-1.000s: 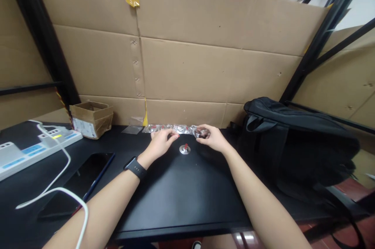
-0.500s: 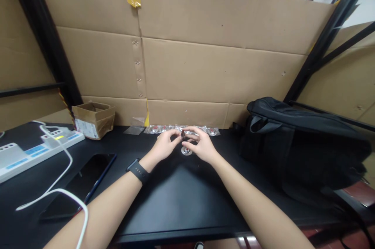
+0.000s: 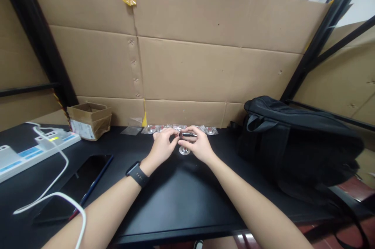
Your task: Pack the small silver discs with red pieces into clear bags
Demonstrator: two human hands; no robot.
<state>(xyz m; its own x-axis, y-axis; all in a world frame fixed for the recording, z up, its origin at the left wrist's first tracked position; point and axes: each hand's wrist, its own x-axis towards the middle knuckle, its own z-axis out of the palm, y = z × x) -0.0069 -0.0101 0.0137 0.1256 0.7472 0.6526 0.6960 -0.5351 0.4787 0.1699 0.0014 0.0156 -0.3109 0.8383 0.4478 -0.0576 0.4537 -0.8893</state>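
My left hand (image 3: 162, 146) and my right hand (image 3: 198, 145) meet over the far middle of the black desk (image 3: 181, 198). Both pinch a small dark and silver part (image 3: 184, 135) between their fingertips. Just below them a small round metal disc (image 3: 184, 150) lies on the desk. Behind the hands a row of clear plastic packets with red pieces (image 3: 159, 128) lies along the cardboard wall (image 3: 187, 65). A black watch (image 3: 137, 174) sits on my left wrist.
A black backpack (image 3: 295, 139) fills the right side of the desk. At the left stand a small cardboard box (image 3: 89, 120), a white power strip (image 3: 29, 151) with a white cable (image 3: 58, 190), and a dark tablet (image 3: 76, 182). Black rack posts (image 3: 310, 49) rise at both sides.
My right hand moved left from the packet row to meet my left hand. Both now pinch the small part together above the metal disc.
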